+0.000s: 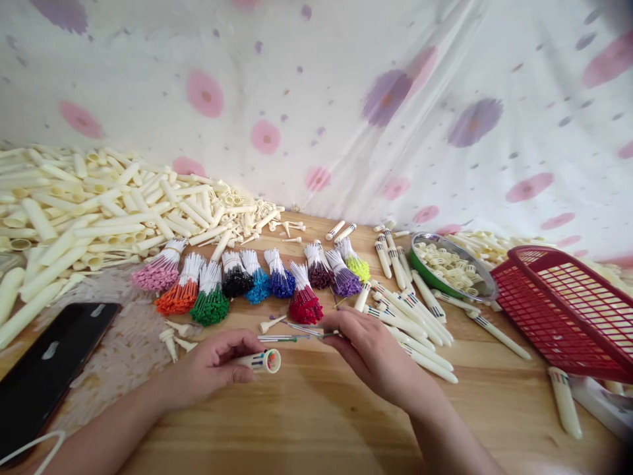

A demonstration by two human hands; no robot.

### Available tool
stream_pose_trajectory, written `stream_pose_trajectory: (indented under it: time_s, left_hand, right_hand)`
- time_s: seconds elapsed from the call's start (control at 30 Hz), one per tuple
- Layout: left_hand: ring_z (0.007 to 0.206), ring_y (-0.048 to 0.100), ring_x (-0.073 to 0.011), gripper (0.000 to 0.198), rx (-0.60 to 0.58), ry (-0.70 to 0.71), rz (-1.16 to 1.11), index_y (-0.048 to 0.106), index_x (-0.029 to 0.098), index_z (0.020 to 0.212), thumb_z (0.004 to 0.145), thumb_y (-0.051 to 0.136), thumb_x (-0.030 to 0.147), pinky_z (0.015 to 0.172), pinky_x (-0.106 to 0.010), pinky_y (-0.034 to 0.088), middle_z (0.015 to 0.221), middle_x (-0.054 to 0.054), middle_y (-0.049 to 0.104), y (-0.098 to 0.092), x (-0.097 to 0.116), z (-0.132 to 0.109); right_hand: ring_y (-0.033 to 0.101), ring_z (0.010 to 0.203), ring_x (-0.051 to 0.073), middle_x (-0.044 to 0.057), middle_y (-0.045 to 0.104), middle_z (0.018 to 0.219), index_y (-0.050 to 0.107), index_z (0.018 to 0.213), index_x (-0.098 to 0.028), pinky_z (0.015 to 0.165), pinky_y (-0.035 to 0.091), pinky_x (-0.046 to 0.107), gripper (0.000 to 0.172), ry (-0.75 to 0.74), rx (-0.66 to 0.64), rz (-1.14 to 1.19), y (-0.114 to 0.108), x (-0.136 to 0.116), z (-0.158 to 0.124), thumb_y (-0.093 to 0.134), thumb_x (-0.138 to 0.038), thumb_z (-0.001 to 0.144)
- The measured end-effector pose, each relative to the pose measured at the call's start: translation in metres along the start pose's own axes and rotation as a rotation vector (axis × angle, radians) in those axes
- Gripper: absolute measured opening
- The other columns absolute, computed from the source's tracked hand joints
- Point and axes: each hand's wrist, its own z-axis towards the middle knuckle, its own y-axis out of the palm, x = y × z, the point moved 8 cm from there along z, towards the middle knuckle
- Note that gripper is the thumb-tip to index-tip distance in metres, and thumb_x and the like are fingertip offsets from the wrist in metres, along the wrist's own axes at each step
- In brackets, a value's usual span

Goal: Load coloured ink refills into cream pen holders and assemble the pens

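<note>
My left hand (210,369) is closed around a short cream multicolour pen barrel (254,361). Its open end faces me, with orange and other coloured bits inside and coloured sliders along its side. My right hand (376,359) is pinched at the thumb and forefinger on a thin pen refill (328,335), mostly hidden by the fingers. Loose refills (284,338) lie on the wood between both hands, beside a small cream cone-shaped part (271,324). Behind them stand banded refill bundles in several colours, among them red (305,300), green (210,300) and purple (345,277).
Cream pen tubes (109,204) are heaped at the back left. A black phone (54,369) lies left. Multicolour pens (420,316) lie right, near a green-sided bowl (420,267) of small cream parts and a red plastic basket (558,316). A flowered sheet (316,99) hangs behind.
</note>
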Motion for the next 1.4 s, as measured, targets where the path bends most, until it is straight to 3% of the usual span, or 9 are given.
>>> stream_pose_trajectory:
  time_s: [0.2, 0.4, 0.57, 0.77, 1.07, 1.4]
  left_hand:
    - [0.086, 0.065, -0.0213, 0.02, -0.067, -0.007, 0.014, 0.072, 0.023, 0.089, 0.07, 0.07, 0.027, 0.078, -0.031, 0.048, 0.09, -0.002, 0.073, 0.005, 0.001, -0.001]
    - [0.095, 0.064, -0.0247, 0.031, -0.21, 0.057, 0.145, 0.07, 0.024, 0.105, 0.08, 0.06, 0.04, 0.083, -0.032, 0.047, 0.105, -0.006, 0.072, 0.016, 0.012, -0.002]
    - [0.084, 0.066, -0.021, 0.038, -0.303, 0.06, 0.045, 0.068, 0.025, 0.109, 0.084, 0.051, 0.048, 0.073, -0.027, 0.051, 0.098, -0.007, 0.072, 0.024, 0.008, -0.004]
    - [0.083, 0.065, -0.021, 0.039, -0.306, 0.013, 0.045, 0.067, 0.023, 0.109, 0.084, 0.052, 0.048, 0.073, -0.029, 0.051, 0.097, -0.008, 0.071, 0.024, -0.003, -0.005]
    - [0.078, 0.065, -0.0213, 0.039, -0.278, -0.031, 0.052, 0.07, 0.023, 0.102, 0.081, 0.053, 0.052, 0.071, -0.03, 0.051, 0.09, -0.008, 0.071, 0.026, 0.007, -0.007]
    - [0.082, 0.066, -0.0223, 0.037, -0.259, -0.046, 0.061, 0.07, 0.024, 0.104, 0.082, 0.053, 0.049, 0.072, -0.031, 0.052, 0.093, -0.008, 0.072, 0.024, 0.003, -0.007]
  right_hand:
    - [0.053, 0.075, 0.015, 0.003, 0.066, 0.084, 0.057, 0.093, -0.017, 0.066, 0.041, 0.027, 0.008, -0.233, 0.102, -0.053, -0.006, -0.032, -0.005, 0.052, -0.014, 0.088]
    - [0.052, 0.076, 0.015, 0.004, 0.067, 0.086, 0.058, 0.094, -0.016, 0.065, 0.041, 0.027, 0.012, -0.282, 0.124, -0.114, -0.007, -0.038, -0.008, 0.051, -0.009, 0.088]
    - [0.051, 0.076, 0.015, 0.005, 0.067, 0.087, 0.058, 0.093, -0.015, 0.065, 0.041, 0.028, 0.011, -0.291, 0.119, -0.115, -0.006, -0.04, -0.008, 0.051, -0.009, 0.087]
    - [0.051, 0.076, 0.015, 0.004, 0.067, 0.085, 0.058, 0.094, -0.015, 0.065, 0.041, 0.027, 0.012, -0.284, 0.114, -0.118, -0.006, -0.039, -0.008, 0.05, -0.008, 0.087]
    - [0.055, 0.074, 0.015, 0.005, 0.066, 0.08, 0.06, 0.091, -0.017, 0.064, 0.042, 0.026, 0.014, -0.265, 0.1, -0.161, -0.006, -0.037, -0.008, 0.046, -0.014, 0.091]
    - [0.054, 0.071, 0.014, 0.005, 0.064, 0.075, 0.062, 0.085, -0.016, 0.063, 0.042, 0.025, 0.02, -0.256, 0.09, -0.148, -0.003, -0.038, -0.006, 0.043, -0.016, 0.093]
